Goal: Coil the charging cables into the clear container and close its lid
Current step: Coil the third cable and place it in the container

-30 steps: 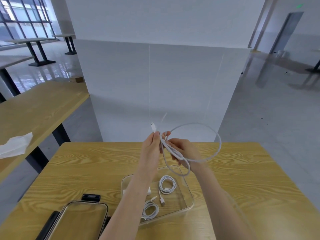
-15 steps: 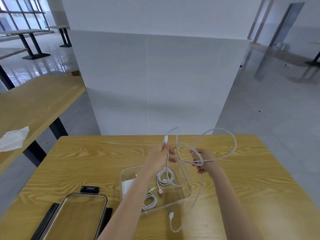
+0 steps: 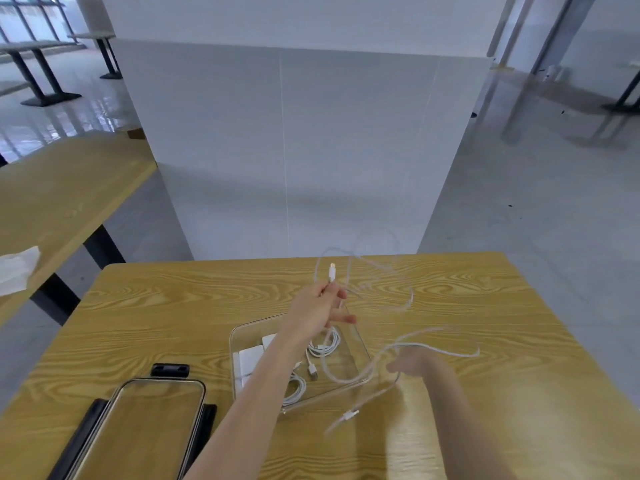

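Note:
My left hand (image 3: 320, 311) is raised over the clear container (image 3: 360, 344) and pinches a white charging cable (image 3: 438, 351) just below one plug, which points up. The cable has sprung into loose, blurred loops to the right, and its other plug dangles near the container's front right corner. My right hand (image 3: 412, 363) is blurred, low beside the container's right side, with a strand of this cable running at its fingers. Two coiled white cables (image 3: 323, 346) and white adapters (image 3: 251, 362) lie inside the container. The lid (image 3: 114, 431) with black clips lies front left.
Everything stands on a wooden table (image 3: 173, 306). A white pillar rises just behind its far edge. Another wooden table (image 3: 59, 188) with a crumpled white tissue (image 3: 17, 268) stands to the left across a gap.
The coil that both hands held together has come apart. My right hand dropped down and to the right, and the cable now hangs in loose loops with one end dangling.

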Motion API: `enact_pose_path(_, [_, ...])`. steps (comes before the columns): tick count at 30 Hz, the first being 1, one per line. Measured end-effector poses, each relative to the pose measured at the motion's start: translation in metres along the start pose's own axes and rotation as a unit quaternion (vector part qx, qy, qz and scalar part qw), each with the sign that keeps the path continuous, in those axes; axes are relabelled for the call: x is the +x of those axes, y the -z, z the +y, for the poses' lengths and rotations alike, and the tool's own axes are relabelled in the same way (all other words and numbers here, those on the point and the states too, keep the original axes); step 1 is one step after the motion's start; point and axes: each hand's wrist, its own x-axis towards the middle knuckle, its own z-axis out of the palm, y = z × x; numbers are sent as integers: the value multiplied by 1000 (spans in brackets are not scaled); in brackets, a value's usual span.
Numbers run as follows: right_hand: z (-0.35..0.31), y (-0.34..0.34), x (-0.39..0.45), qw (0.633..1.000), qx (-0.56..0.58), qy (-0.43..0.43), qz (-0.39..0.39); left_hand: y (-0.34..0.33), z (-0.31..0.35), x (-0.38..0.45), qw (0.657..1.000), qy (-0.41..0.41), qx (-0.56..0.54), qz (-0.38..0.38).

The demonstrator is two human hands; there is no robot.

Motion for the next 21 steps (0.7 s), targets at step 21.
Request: enact_pose_path(21, [-108,41,-84,750,491,443,10,25,20,-7,929,-128,-348,5])
